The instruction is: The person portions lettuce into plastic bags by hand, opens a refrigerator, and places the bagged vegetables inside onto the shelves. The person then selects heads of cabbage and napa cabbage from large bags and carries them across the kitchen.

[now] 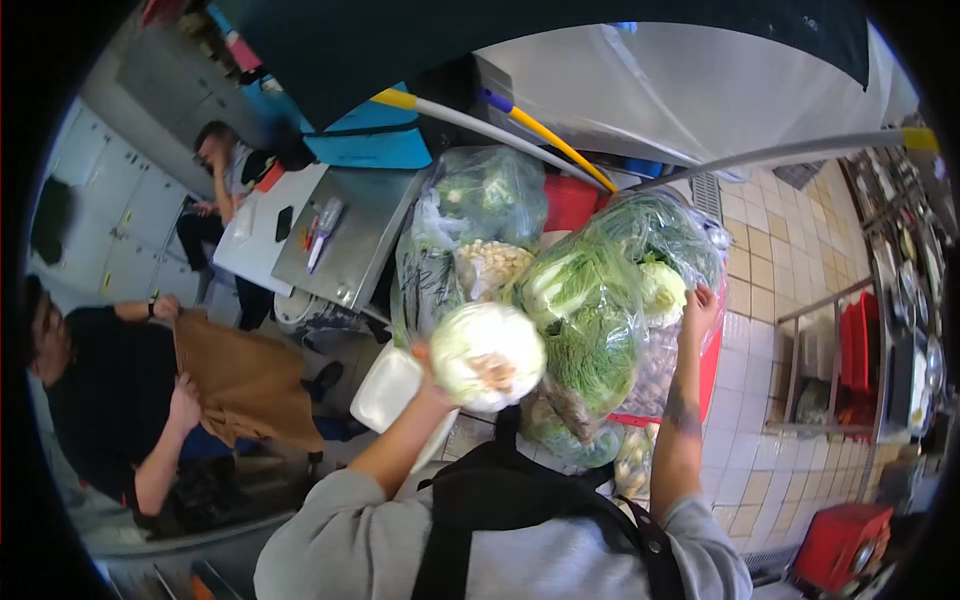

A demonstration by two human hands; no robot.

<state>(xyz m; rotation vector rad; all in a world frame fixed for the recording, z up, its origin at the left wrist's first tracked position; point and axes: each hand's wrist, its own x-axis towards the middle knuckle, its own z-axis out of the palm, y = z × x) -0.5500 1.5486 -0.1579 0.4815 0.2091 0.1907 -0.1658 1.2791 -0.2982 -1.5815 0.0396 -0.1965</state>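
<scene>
A large pale cabbage (488, 357) with a brownish stem end is held up by my left hand (432, 378), which is mostly hidden behind it. My right hand (702, 303) is at the edge of a clear plastic bag, beside another cabbage (661, 294); its fingers are pinched together, and what they hold is too small to make out. Between the hands lie bagged leafy greens (585, 310). Bagged mushrooms (492, 265) sit behind the held cabbage. A white foam tray (390, 388) is just left of my left hand.
At the left, one person (105, 385) holds a brown cloth (235, 375); another sits by a white table (270, 225). A steel counter (350, 235) stands behind the tray. Poles cross behind the bags. A metal rack (800, 375) and a red machine (843, 545) are at the right.
</scene>
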